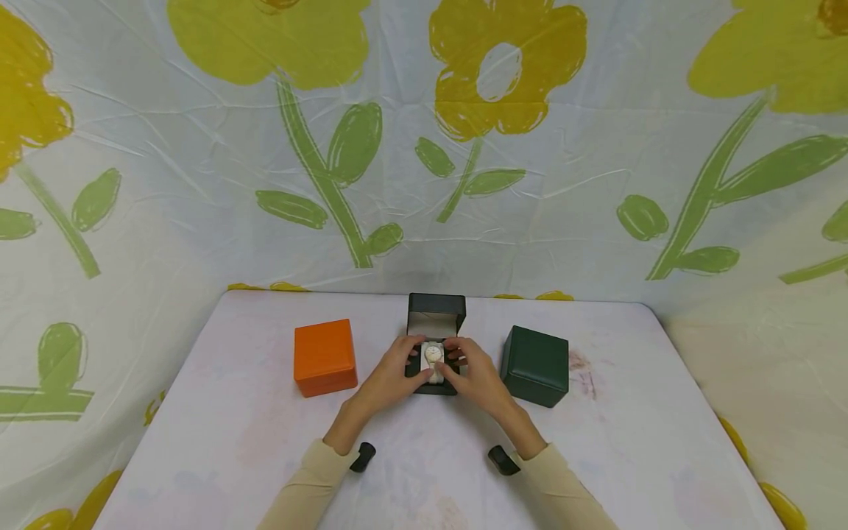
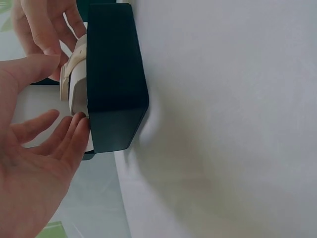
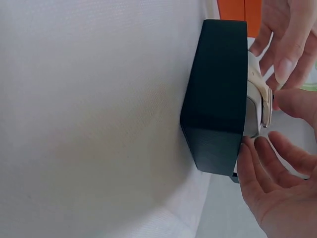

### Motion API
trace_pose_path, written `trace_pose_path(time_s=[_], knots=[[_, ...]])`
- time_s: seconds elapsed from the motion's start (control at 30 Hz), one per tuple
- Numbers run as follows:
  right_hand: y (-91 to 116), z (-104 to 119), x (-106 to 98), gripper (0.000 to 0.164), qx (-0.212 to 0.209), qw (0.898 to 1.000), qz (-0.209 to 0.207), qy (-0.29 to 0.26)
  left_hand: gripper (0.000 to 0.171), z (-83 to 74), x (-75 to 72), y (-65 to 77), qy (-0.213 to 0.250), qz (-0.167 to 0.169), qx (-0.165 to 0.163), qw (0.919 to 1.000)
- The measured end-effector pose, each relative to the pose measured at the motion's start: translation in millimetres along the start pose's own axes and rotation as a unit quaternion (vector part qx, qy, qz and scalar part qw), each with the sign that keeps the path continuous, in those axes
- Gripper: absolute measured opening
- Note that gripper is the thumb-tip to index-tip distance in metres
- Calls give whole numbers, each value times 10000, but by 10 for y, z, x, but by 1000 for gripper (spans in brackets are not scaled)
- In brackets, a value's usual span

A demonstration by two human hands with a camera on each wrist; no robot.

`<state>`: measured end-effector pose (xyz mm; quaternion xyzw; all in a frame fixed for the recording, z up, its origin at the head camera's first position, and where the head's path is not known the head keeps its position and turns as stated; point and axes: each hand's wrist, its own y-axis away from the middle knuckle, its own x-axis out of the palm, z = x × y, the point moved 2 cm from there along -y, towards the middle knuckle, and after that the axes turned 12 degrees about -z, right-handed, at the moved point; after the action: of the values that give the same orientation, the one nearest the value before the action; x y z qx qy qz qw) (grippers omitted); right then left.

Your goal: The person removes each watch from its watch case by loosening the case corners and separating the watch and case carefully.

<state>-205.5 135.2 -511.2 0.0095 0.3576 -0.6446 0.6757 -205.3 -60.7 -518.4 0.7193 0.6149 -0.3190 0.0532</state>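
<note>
A wristwatch with a pale round dial and a light strap (image 1: 433, 355) sits on a whitish cushion (image 2: 79, 91) in an open black box (image 1: 437, 302), its lid standing up at the back. From the left side of the box, my left hand (image 1: 391, 372) reaches in, thumb over the strap and fingers at the box rim. Opposite it, my right hand (image 1: 478, 377) has its thumb at the watch's edge, with fingers along the other rim. Cushion and watch stick up above the box wall (image 3: 218, 74) in both wrist views. Fingers of both hands look extended, slightly bent.
A closed orange box (image 1: 324, 355) stands to the left on the white-covered table (image 1: 424, 471), and a closed dark green box (image 1: 538, 364) stands to the right. Behind the table hangs a flower-printed cloth (image 1: 411, 199). Each wrist carries a small black device (image 1: 363, 457).
</note>
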Motion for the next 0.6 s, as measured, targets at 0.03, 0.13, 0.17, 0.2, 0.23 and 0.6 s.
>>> trace_pose_path(time_s=[0.03, 0.13, 0.17, 0.2, 0.23, 0.6], knots=[[4, -5, 3, 43, -37, 10000, 4, 16, 60, 3, 7, 2, 9, 12, 5, 10000], [12, -6, 6, 44, -77, 9999, 73, 56, 60, 14, 24, 7, 6, 31, -18, 10000], [13, -3, 7, 45, -76, 9999, 107, 54, 61, 17, 27, 9, -7, 38, -32, 10000], [13, -1, 10, 45, -68, 9999, 141, 65, 61, 20, 30, 10, -4, 42, -49, 10000], [12, 2, 12, 46, -42, 9998, 175, 74, 61, 21, 31, 11, -14, 43, -62, 10000], [-7, -15, 32, 55, 65, 9977, 522, 420, 62, 44, 31, -9, 73, 160, -129, 9998]])
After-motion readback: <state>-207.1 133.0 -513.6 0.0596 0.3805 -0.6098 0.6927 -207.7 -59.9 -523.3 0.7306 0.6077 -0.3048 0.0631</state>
